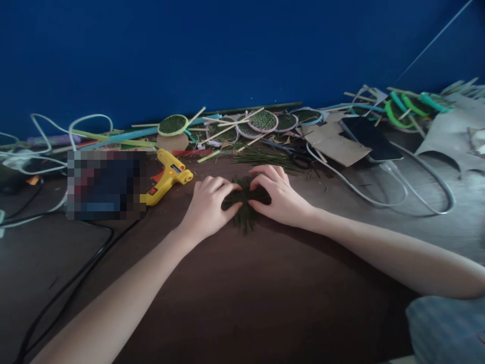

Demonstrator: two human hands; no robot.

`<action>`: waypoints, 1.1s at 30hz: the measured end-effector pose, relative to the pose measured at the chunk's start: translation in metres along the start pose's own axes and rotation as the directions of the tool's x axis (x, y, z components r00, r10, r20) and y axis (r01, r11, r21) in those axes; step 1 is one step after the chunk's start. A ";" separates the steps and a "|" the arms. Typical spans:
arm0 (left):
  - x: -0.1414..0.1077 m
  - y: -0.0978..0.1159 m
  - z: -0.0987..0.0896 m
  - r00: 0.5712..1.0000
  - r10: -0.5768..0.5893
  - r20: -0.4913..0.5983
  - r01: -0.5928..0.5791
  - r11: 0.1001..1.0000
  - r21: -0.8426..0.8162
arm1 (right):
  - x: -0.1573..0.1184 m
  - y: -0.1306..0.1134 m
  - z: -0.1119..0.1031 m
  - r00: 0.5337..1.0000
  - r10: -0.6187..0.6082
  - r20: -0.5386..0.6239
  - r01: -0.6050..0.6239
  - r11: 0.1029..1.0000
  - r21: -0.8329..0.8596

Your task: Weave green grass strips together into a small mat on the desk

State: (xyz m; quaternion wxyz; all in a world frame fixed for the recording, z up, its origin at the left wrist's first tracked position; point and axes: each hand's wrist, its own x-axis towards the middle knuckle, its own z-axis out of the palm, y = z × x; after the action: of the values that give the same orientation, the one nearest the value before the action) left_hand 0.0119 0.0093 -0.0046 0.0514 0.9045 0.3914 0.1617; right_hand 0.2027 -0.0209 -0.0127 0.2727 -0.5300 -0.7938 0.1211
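Observation:
A small piece of dark green leaf strips (245,218), apparently crossed or woven together, is on the dark table between my two hands. Its loose ends fan out towards me. My left hand (209,205) pinches its left side, thumb below and curled fingers above. On the right side my right hand (280,197) pinches it the same way, thumb facing the left thumb. The fingers partly cover the piece's middle. Just behind my right hand lie more loose green strips (261,157).
A yellow hot glue gun (166,177) lies left of my hands, by a blurred-out object (106,184). Along the blue wall (242,50) are several round woven pieces with coloured rims (264,121), sticks and scissors (302,161). Cardboard (335,141), a phone (369,137) and its cable lie right.

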 end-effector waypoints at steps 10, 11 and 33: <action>0.000 0.000 0.000 1.000 -0.004 0.005 0.004 1.000 -0.003 | 0.000 0.000 -0.001 1.000 -0.001 0.001 0.001 1.000 0.018; 0.000 0.000 0.000 1.000 -0.004 0.005 0.004 1.000 -0.004 | 0.000 0.000 -0.001 1.000 -0.002 -0.006 0.003 1.000 0.030; 0.000 -0.001 -0.001 1.000 0.028 -0.008 -0.028 0.999 -0.018 | 0.006 0.007 -0.005 0.988 0.121 -0.097 -0.091 0.959 0.268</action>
State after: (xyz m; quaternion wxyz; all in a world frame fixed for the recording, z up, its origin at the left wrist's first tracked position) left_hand 0.0107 0.0097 -0.0037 0.0560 0.9087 0.3774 0.1693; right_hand 0.2094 -0.0132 -0.0100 0.3779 -0.5370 -0.7245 0.2096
